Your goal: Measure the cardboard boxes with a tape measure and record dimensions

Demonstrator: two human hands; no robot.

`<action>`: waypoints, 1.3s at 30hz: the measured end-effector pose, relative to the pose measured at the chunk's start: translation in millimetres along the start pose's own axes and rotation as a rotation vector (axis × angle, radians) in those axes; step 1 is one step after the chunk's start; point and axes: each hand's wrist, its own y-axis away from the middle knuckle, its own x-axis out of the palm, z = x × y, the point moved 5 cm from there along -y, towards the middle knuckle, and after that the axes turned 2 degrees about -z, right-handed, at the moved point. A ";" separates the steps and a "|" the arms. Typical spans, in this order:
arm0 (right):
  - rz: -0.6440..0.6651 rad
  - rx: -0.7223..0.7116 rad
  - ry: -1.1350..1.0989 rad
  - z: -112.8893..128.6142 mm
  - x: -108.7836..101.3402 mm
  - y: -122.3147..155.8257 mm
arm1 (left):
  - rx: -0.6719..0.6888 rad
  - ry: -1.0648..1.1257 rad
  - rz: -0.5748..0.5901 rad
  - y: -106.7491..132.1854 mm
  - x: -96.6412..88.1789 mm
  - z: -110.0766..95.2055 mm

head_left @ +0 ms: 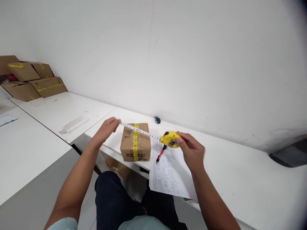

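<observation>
A yellow tape measure (169, 139) is gripped by my right hand (193, 149), its white blade (144, 132) pulled out to the left. My left hand (109, 127) is closed on the free end of that blade; the tip itself is hidden by the fingers. Beneath the stretched blade stands a cardboard box (128, 143) with yellow printed tape and dark handwriting on top. Whether the blade touches the box, I cannot tell. Right of the box lie sheets of paper (168, 179) covered in writing, with a red and black pen (161, 155) on them.
A small dark object (157, 119) lies near the wall behind the box. Several cardboard boxes (48, 87) are stacked at the far left. A dark device (289, 155) stands at the right edge. More cardboard (117, 166) sits under the white table (227, 166).
</observation>
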 end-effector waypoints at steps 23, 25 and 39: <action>-0.079 -0.410 0.328 60.6 79.6 73.6 | 0.064 -0.047 0.195 -70.8 62.8 10.5; -0.064 -0.379 0.271 58.6 65.7 73.8 | 0.107 0.017 0.053 -54.8 46.6 -5.6; -0.057 0.169 -0.056 29.5 -3.6 95.7 | 0.319 0.054 0.244 135.9 110.4 -46.0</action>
